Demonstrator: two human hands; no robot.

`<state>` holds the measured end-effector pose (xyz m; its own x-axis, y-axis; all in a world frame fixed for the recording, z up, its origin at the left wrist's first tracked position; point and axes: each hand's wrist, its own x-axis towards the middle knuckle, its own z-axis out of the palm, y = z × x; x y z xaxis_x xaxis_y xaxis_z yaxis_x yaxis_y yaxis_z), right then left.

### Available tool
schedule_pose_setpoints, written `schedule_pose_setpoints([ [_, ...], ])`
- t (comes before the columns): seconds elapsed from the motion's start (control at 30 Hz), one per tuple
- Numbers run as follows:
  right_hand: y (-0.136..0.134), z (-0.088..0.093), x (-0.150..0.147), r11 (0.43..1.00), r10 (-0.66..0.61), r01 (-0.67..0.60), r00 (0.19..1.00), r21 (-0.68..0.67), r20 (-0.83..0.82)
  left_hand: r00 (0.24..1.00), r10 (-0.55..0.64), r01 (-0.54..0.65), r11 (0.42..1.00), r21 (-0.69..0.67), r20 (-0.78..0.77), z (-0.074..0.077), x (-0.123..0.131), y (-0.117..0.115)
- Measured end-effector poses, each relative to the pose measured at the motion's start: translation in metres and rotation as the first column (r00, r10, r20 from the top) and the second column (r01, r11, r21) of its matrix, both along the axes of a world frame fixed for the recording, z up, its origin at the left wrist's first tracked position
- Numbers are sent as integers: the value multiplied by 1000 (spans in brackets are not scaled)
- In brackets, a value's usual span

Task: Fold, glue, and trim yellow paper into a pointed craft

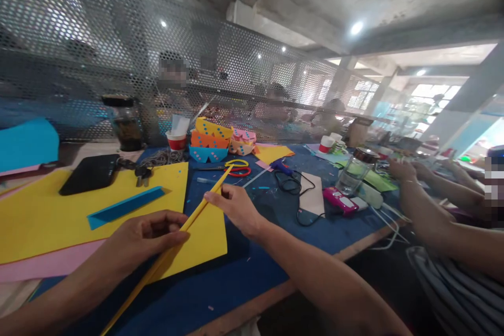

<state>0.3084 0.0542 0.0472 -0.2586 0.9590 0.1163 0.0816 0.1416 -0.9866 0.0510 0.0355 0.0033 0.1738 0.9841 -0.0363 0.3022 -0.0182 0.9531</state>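
A long, narrow folded strip of yellow paper (199,211) slants from the lower left up to the scissors. My left hand (151,233) pinches its middle between thumb and fingers, and my right hand (238,209) pinches it near the upper end. Beneath lies a large yellow sheet (208,244), with a folded blue paper strip (126,207) resting on yellow paper to the left. Scissors with yellow and red handles (239,169) lie just past the strip's far end. Behind them stand decorated paper bands (208,142) in yellow, orange, blue and pink.
A black phone (90,174) and keys (142,173) lie at left, near a dark jar (128,126). A glue gun (281,168) with its cord, a pink device (340,201) and a glass bottle (354,173) are rightward. Another person's arm (429,220) reaches in at right.
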Motion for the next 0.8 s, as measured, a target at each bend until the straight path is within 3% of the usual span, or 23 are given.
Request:
schedule_pose_setpoints([
  [0.3,4,-4,1,999,-36,36,999,23,12,999,-9,11,999,35,-41,7,3,-6],
  [0.5,5,-5,5,997,-69,69,998,43,-5,999,-27,27,1000,2,-26,26,9,-14],
  [0.8,5,-6,8,998,-52,52,999,26,9,996,17,-5,991,135,-87,33,7,-16],
])
